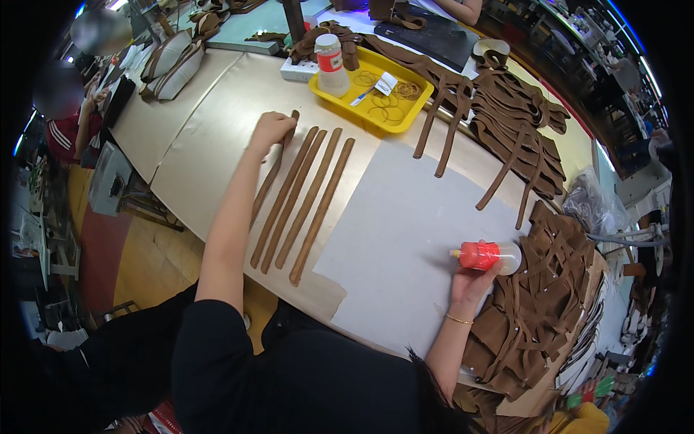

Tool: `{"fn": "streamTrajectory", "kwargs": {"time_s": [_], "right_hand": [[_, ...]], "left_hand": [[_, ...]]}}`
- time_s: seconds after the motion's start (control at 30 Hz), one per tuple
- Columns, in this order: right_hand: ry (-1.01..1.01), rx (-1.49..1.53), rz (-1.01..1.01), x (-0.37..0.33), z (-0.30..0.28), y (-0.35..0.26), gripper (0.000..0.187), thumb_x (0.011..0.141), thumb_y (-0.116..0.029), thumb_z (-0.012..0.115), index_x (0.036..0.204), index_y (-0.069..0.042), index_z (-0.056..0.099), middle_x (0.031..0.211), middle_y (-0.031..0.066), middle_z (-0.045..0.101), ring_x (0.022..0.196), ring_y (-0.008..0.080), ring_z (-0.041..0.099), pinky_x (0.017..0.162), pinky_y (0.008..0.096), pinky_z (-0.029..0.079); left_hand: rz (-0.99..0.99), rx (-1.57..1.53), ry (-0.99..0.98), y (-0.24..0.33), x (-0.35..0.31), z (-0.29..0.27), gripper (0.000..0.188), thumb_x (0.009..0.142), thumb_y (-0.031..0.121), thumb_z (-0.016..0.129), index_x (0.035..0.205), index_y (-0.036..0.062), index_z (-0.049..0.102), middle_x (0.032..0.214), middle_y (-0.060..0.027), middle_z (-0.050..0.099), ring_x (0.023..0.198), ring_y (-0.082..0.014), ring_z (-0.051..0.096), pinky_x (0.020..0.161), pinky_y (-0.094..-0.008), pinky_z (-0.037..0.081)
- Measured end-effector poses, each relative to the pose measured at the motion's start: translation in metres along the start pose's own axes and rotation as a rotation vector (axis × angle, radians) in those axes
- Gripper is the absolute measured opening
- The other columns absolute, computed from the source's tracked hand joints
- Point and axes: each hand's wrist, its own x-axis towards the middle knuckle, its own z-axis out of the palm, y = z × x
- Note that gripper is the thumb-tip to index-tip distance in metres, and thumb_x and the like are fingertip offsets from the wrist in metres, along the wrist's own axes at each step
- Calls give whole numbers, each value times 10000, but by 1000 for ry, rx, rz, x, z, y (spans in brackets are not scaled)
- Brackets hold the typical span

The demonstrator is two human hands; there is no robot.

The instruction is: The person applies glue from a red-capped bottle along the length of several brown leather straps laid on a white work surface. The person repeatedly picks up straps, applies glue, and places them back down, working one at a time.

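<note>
My left hand (272,131) is closed on the far end of a brown leather strip (265,194), the leftmost one on the table. Several more brown strips (313,195) lie side by side just right of it, roughly parallel. My right hand (473,283) grips a squeeze bottle (480,255) with a red label and a clear body. The bottle is tipped on its side above the grey sheet (390,224), its yellowish nozzle pointing left.
A yellow tray (405,127) at the back holds a white-capped jar (332,66) and rubber bands. Strapped brown leather pieces (517,123) lie at the back right. Another brown leather pile (546,289) sits beside my right arm. Other people work beyond the table.
</note>
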Motion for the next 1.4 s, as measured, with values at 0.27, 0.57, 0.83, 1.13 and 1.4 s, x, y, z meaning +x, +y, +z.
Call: {"fn": "streamTrajectory", "kwargs": {"time_s": [0.27,0.57,0.83,1.13,1.4], "right_hand": [[-68,-16,30,4,-6,-4,800,823,-605,660,1342,-52,403,1262,103,525,1134,252,549,983,412,488],[-93,25,45,11,-17,-6,808,799,-588,700,1339,-57,419,1261,100,539,1127,237,556,941,389,507],[-73,-31,6,8,-13,-7,815,804,-605,680,1349,-61,414,1265,95,538,1113,252,561,884,448,536],[-93,13,40,13,-18,-8,790,818,-594,671,1357,-75,416,1269,97,541,1093,260,576,821,468,563],[-118,-6,51,10,-14,-9,796,812,-597,675,1356,-77,416,1299,98,519,1094,275,571,819,468,562]], "left_hand": [[84,-638,-219,2,-63,-48,163,926,155,647,1027,26,649,944,-75,689,880,-166,666,792,-333,547],[129,-245,98,-11,-79,-61,376,906,219,678,1191,-13,598,1142,-64,653,996,-197,644,865,-314,520],[97,519,-36,-65,-204,-45,282,788,180,736,950,-27,636,892,-158,631,834,-268,631,755,-346,509],[135,670,323,-97,-247,-3,230,793,110,669,976,-25,642,941,-192,625,865,-389,611,792,-422,511],[-352,-371,-98,-122,-213,-67,180,873,107,692,1005,-14,668,844,-58,665,718,-149,644,635,-270,536]]}}
